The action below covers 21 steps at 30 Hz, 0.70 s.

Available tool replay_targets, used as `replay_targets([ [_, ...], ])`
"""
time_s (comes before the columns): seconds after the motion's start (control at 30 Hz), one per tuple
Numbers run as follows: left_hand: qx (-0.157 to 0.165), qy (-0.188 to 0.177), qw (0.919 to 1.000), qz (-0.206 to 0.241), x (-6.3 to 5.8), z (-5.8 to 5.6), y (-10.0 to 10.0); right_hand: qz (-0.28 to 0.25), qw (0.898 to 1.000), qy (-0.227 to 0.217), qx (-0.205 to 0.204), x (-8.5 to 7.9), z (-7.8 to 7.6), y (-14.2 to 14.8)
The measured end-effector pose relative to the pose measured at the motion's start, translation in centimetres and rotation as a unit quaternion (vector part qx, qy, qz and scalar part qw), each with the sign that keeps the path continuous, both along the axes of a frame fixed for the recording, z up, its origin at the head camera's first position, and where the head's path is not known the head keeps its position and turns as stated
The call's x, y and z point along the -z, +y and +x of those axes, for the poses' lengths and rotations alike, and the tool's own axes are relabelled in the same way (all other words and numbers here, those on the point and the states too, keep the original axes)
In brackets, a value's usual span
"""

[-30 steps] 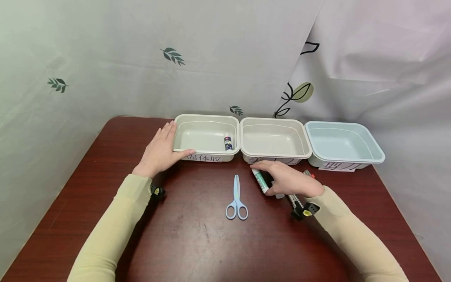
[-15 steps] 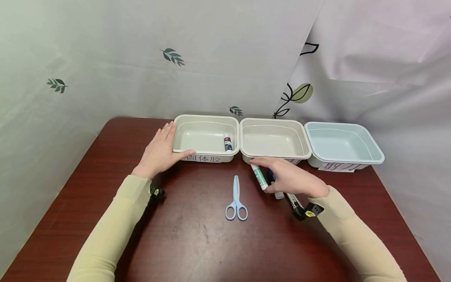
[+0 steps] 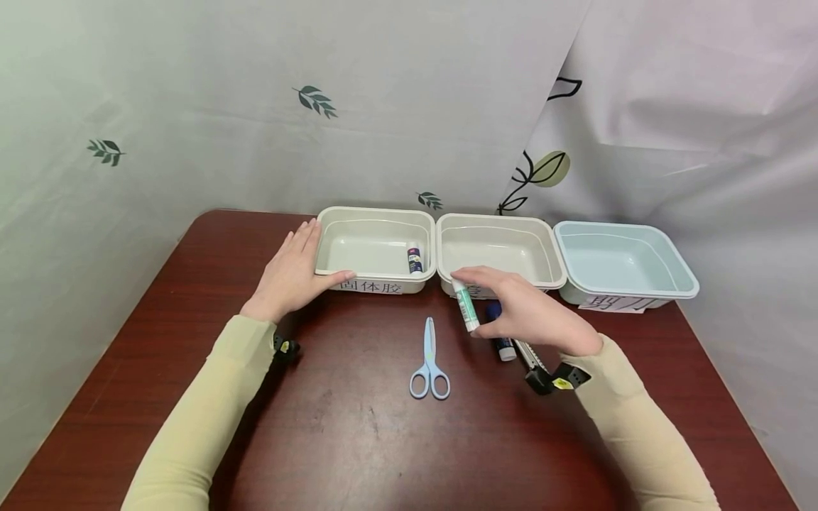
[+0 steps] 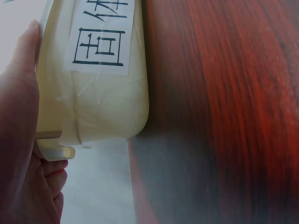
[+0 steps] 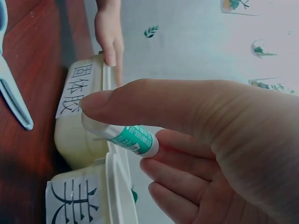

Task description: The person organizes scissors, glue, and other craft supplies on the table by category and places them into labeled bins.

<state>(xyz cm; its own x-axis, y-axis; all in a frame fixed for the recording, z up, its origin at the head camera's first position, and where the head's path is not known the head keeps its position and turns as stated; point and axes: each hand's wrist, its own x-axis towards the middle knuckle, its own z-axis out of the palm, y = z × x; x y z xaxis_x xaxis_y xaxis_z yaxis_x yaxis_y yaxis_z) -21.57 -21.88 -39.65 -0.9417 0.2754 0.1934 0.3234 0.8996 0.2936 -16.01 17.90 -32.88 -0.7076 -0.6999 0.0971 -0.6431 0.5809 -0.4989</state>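
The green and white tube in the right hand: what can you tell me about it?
The green and white tube is a slim, smooth cylinder, seemingly plastic, with white ends and a green label round its middle; the small print is unreadable. The right hand pinches it lengthwise, thumb at one end, fingers at the other. It slants in the air above the table, near the middle bin's front.
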Motion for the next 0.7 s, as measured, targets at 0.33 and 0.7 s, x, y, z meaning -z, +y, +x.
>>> replay_targets([
  [0.33, 0.000, -0.004, 1.0000, 0.001, -0.1, 0.1, 0.0, -0.056, 0.998, 0.014, 0.002, -0.9, -0.4, -0.7],
  [0.7, -0.001, 0.000, 1.0000, 0.003, 0.0, 0.1, 0.0, -0.134, 0.990, 0.041, 0.004, -1.3, -1.4, -2.1],
])
